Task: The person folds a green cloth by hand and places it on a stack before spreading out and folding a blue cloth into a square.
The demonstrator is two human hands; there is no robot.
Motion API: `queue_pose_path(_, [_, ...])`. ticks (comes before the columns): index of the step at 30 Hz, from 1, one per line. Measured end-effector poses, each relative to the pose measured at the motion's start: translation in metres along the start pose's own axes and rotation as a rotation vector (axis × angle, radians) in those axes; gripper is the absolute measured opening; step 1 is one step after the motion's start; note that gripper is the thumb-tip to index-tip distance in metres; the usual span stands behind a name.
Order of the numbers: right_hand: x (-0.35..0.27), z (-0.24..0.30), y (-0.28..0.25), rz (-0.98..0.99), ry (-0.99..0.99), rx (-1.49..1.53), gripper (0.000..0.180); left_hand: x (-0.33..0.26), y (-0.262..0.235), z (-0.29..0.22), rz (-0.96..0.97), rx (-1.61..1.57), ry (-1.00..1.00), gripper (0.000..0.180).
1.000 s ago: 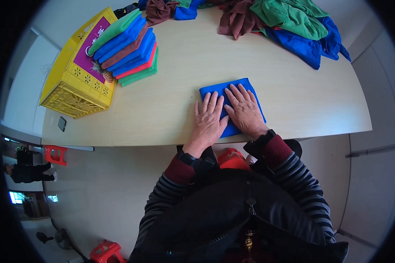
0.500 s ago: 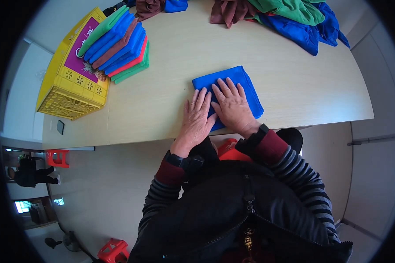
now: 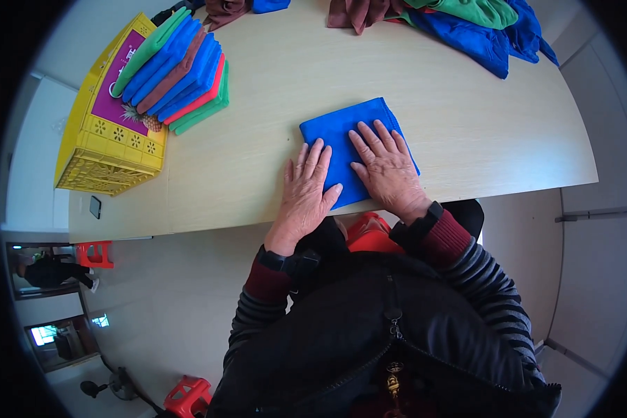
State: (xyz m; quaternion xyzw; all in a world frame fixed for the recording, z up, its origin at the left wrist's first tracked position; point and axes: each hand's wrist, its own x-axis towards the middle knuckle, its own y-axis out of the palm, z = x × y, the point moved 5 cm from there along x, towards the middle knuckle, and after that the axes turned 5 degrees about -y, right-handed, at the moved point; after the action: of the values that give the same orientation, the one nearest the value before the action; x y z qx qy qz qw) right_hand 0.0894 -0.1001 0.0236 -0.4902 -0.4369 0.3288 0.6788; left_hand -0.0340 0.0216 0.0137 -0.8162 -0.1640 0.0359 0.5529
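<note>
A blue cloth [image 3: 348, 125], folded into a rectangle, lies flat at the near edge of the table. On its left side rests my left hand [image 3: 305, 188], fingers stretched out and the thumb pointing across the cloth. My right hand [image 3: 390, 167] lies palm down on the right side of the same cloth, its fingers slightly spread. Blue fabric shows between the two hands. Neither hand grasps anything.
Left on the pale table [image 3: 258, 90], a stack of folded cloths [image 3: 181, 70] in green, blue, brown and red leans against a yellow crate [image 3: 111, 150]. Loose cloths [image 3: 460, 31] are heaped at the far right. A phone-like dark object [image 3: 95, 207] lies near the left edge.
My hands have moved apart on the blue cloth, the left one leftward and the right one rightward. More of the cloth's middle shows now, and it looks smooth.
</note>
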Motion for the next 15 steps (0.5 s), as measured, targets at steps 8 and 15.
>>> queue_pose_path(8, [-0.017,-0.017,-0.012,0.009,0.048,-0.028,0.057,-0.006,0.003,0.003,-0.019,-0.025,-0.009,0.066])
queue_pose_path(15, [0.003,-0.013,-0.020,0.029,-0.022,-0.047,0.057,-0.006,0.001,0.006,0.006,-0.051,0.010,0.066])
